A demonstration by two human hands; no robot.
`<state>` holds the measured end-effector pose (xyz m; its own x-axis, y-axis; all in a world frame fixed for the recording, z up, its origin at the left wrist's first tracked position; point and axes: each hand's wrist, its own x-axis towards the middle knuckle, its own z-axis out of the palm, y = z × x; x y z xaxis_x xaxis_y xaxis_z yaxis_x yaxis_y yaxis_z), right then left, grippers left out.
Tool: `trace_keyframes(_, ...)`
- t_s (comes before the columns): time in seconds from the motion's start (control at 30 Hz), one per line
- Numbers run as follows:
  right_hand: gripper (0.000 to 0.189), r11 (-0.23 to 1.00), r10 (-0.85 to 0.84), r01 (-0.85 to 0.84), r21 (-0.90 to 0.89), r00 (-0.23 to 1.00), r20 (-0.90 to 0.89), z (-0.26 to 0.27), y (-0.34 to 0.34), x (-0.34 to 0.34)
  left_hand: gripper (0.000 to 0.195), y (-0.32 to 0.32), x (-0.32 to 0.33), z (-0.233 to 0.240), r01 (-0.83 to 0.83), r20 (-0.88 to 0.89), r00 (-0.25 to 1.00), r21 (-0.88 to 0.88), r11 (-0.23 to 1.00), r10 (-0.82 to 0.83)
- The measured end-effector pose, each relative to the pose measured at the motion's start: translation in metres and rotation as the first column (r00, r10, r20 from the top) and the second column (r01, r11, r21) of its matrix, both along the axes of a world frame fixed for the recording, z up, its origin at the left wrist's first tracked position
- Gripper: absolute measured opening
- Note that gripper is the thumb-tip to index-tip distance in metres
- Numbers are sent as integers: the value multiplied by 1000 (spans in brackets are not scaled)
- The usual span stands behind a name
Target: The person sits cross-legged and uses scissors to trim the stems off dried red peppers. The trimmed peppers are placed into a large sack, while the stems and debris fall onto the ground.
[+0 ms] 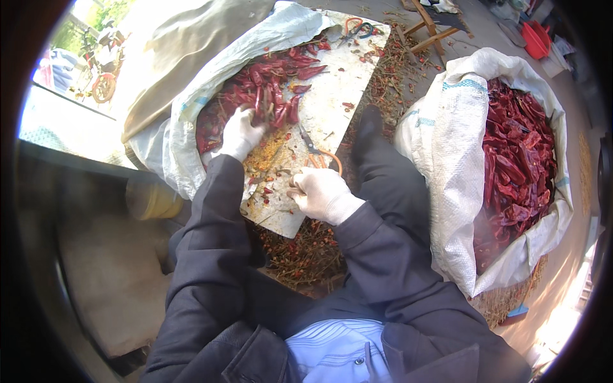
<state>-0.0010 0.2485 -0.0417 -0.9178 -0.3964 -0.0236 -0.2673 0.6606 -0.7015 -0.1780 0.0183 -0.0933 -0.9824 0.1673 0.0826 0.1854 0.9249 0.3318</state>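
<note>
My left hand (pixel 241 134), in a white glove, reaches into a heap of dried red chili peppers (pixel 268 79) at the mouth of a white woven sack (pixel 191 103). Its thumb and fingers are spread at the near edge of the heap; the peppers just past them are blurred. My right hand (pixel 323 194), also gloved, is curled over a pale board (pixel 330 103). Orange-handled scissors (pixel 311 148) point away from this hand, their handles partly hidden behind it. Whether it grips them cannot be told. Yellow seeds (pixel 268 151) and stem bits are scattered between the hands.
Another pair of scissors (pixel 354 31) lies on the board's far end. To my right stands an open woven sack (pixel 455 158) filled with dried red chilies (pixel 515 163). Stems and debris (pixel 306 251) cover the ground below the board. A wooden frame (pixel 431 33) stands beyond.
</note>
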Motion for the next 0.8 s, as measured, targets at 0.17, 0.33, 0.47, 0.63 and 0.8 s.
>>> trace_keyframes(0.17, 22, 1000, -3, 3, -16, 1000, 2, -3, 0, 2, 35, -5, 51, -6, 154, -106, 983, 58, 986, -147)
trace_keyframes(0.33, 27, 1000, 4, -6, 26, 997, 78, -10, 0, 2, 28, -32, 71, -4, 97, -106, 991, 179, 979, -79)
trace_keyframes(0.47, 24, 1000, -15, 16, -12, 997, 79, -16, -6, 1, 16, -52, 81, -7, -11, -61, 997, 358, 934, 35)
trace_keyframes(0.63, 25, 1000, -9, 11, -22, 998, 61, -18, -13, 4, 25, -54, 85, -2, -171, -142, 965, 288, 942, 219)
trace_keyframes(0.8, 26, 1000, -7, 7, 7, 998, 56, -18, -18, 5, 57, -47, 81, -1, -246, -11, 969, 58, 968, 247)
